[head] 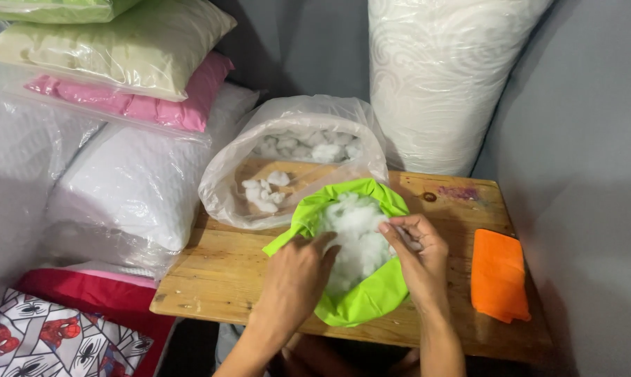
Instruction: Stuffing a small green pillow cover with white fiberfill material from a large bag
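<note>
A bright green pillow cover (361, 300) lies open on the wooden table (218, 269), filled with white fibre stuffing (354, 230). My left hand (294, 279) presses into the stuffing at the cover's left edge, fingers closed around the green rim. My right hand (416, 251) sits at the cover's right edge, fingers pinched on a tuft of the stuffing. Behind the cover a clear plastic bag (294, 132) lies open toward me, with white stuffing clumps (266, 192) inside it.
A folded orange cloth (498, 276) lies on the table's right side. Wrapped pillows in white, pink and pale green (130, 84) are stacked at the left, with a red and patterned one (50, 335) below. A tall white wrapped roll (437, 77) stands behind the table.
</note>
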